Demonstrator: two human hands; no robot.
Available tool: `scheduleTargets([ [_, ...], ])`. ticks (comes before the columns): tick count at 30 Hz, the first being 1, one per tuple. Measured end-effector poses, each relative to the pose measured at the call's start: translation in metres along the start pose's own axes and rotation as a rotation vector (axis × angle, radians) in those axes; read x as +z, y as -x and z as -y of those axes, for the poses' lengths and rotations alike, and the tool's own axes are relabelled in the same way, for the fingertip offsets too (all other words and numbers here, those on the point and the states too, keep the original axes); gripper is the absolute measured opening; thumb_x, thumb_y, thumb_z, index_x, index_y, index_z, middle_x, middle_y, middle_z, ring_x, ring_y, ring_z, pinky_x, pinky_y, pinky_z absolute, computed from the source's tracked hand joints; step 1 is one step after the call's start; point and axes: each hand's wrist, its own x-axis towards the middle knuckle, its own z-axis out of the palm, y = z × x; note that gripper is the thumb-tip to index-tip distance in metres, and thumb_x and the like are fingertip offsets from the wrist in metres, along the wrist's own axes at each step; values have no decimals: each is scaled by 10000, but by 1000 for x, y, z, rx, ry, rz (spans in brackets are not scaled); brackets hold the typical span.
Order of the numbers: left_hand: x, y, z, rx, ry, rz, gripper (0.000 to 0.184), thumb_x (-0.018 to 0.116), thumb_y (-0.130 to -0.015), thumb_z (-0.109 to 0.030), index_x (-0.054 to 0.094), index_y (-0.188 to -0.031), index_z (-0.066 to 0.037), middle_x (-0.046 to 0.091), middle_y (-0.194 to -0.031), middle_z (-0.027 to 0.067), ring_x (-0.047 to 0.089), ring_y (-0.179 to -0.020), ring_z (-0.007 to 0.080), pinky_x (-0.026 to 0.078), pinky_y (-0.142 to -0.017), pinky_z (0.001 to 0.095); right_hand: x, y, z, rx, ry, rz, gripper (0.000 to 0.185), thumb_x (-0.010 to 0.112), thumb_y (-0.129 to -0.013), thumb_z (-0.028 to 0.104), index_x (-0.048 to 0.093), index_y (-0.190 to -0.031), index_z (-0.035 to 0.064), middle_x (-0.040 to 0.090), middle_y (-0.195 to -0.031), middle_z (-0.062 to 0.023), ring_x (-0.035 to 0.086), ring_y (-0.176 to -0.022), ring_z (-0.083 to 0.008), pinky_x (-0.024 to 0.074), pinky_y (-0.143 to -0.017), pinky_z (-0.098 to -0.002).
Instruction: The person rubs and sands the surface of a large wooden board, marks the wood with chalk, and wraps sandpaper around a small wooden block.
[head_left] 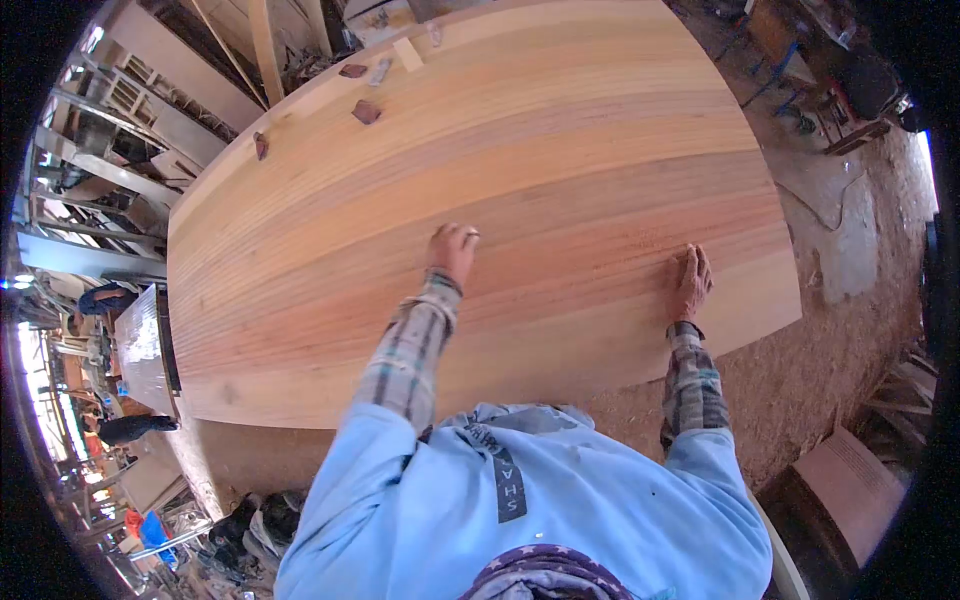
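A wide wooden panel of light and reddish boards lies flat before me. Over its middle is my left hand, closed with fingers curled in; a small dark spot shows at the fingers, too small to name. Farther right, my right hand rests on the panel near its right end, fingers bent and pressed together. Whatever may be under those fingers is hidden. Fine specks of dust lie on the wood just left of the right hand.
Reddish-brown scraps, a grey piece and a pale wood block lie along the panel's far edge. Stacked boards lean at the back left. A person is at far left. A board lies at lower right.
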Motion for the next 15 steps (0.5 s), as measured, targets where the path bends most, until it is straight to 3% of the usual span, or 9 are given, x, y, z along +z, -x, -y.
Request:
scheduleTargets([
  [3, 13, 12, -4, 3, -65, -28, 101, 729, -746, -136, 694, -835, -104, 609, -823, 78, 590, -863, 299, 455, -780, 438, 13, 3, -6, -21, 80, -16, 468, 571, -945, 361, 512, -1345, 126, 469, -1425, -122, 401, -1342, -295, 278, -1086, -453],
  [7, -38, 56, 67, -26, -245, 17, 78, 691, -799, -148, 692, -872, -121, 616, -858, 72, 579, -888, 295, 443, -811, 445, 21, 3, -8, 5, 139, 10, 453, 554, -952, 354, 508, -1352, 148, 443, -1456, -96, 373, -1365, -278, 254, -1096, -447],
  [10, -28, 53, 63, -48, -172, -8, 107, 660, -830, -135, 685, -930, -106, 635, -889, 82, 580, -895, 308, 437, -834, 456, 9, -2, 12, 11, 192, 56, 436, 555, -957, 328, 493, -1353, 154, 457, -1446, -85, 388, -1355, -276, 268, -1079, -451],
  [11, -4, 43, 44, 10, -103, 34, 138, 611, -867, -132, 675, -977, -79, 646, -902, 112, 584, -900, 327, 445, -832, 463, 12, -1, 8, 11, 204, 61, 436, 555, -957, 328, 493, -1353, 154, 457, -1446, -85, 388, -1355, -276, 268, -1079, -451],
  [12, 20, 21, -1, -93, 6, 101, 165, 578, -885, -135, 669, -1009, -76, 644, -903, 141, 586, -900, 338, 460, -815, 458, 17, 0, 4, 19, 206, 66, 434, 542, -958, 339, 495, -1349, 156, 438, -1460, -89, 364, -1370, -274, 250, -1089, -453],
  [13, 67, 14, -11, 47, 29, 44, 158, 573, -887, -152, 667, -986, -73, 642, -916, 157, 591, -902, 343, 474, -811, 464, 19, 0, 1, 22, 206, 68, 432, 529, -960, 350, 496, -1345, 157, 419, -1475, -94, 340, -1385, -272, 232, -1099, -456],
  [14, 85, -16, -55, -195, -152, 374, 142, 596, -855, -142, 665, -969, -91, 645, -929, 140, 588, -923, 341, 474, -832, 469, 19, -1, 0, 8, 217, 64, 432, 529, -960, 350, 496, -1345, 157, 419, -1475, -94, 340, -1385, -272, 232, -1099, -456],
  [15, 108, -29, -80, -44, -44, 204, 137, 603, -841, -135, 665, -957, -100, 645, -928, 126, 587, -935, 334, 472, -835, 472, 19, 0, 1, 35, 202, 79, 430, 521, -962, 354, 497, -1344, 159, 423, -1472, -94, 343, -1384, -272, 229, -1101, -455],
])
